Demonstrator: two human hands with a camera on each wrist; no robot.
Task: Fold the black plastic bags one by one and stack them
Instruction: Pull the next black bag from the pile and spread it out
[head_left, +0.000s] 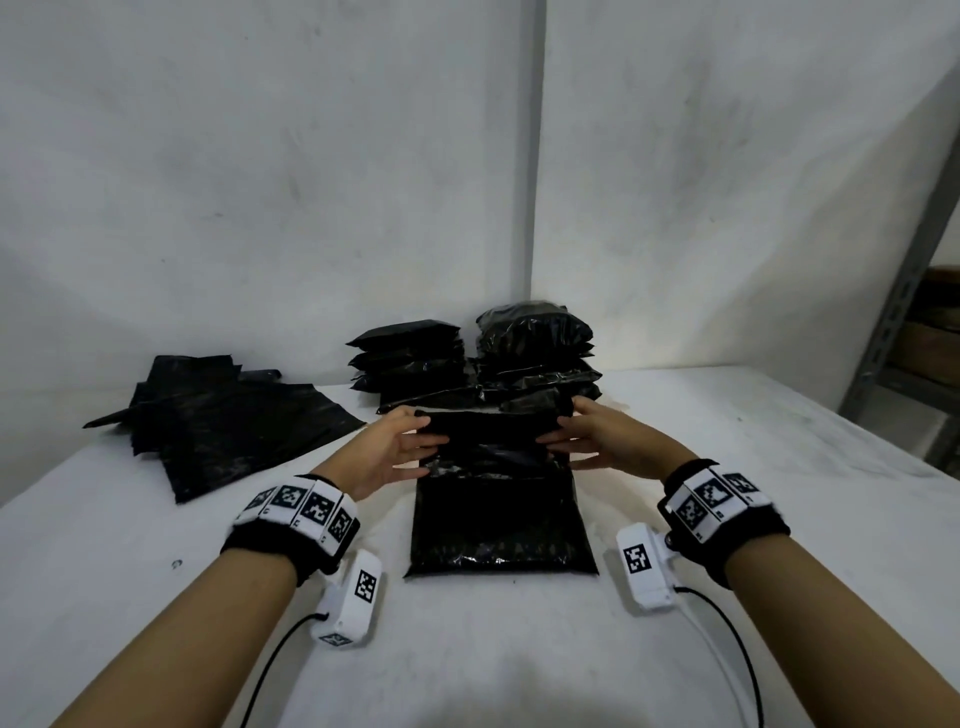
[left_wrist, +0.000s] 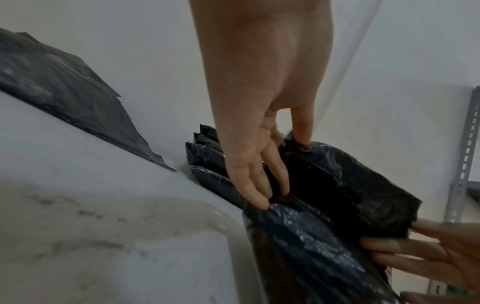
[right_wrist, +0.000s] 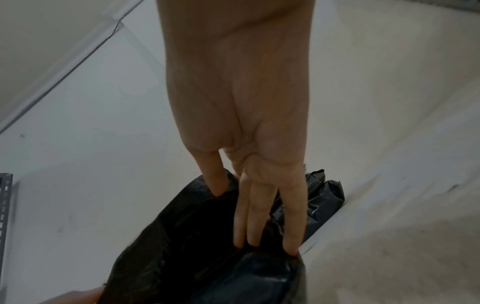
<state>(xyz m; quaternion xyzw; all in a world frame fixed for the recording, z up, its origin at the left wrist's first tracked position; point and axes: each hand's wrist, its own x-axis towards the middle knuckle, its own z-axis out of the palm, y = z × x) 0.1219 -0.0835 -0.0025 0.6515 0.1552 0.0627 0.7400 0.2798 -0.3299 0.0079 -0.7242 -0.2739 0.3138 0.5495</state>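
Observation:
A black plastic bag (head_left: 498, 525) lies in the middle of the white table (head_left: 519, 660), its far end raised as a flap folded toward me. My left hand (head_left: 415, 436) pinches the flap's left edge, thumb on top and fingers beneath. My right hand (head_left: 563, 426) pinches the right edge the same way. In the left wrist view, the left hand (left_wrist: 283, 170) grips the bag (left_wrist: 350, 185) and the right hand (left_wrist: 428, 257) holds its other side. From the right wrist view, the right hand (right_wrist: 241, 218) holds the bag (right_wrist: 182, 246).
Two stacks of folded black bags (head_left: 410, 358) (head_left: 535, 343) stand against the wall just behind the hands. A loose pile of flat unfolded bags (head_left: 218, 421) lies at the left. A grey metal shelf (head_left: 904, 312) stands at the right.

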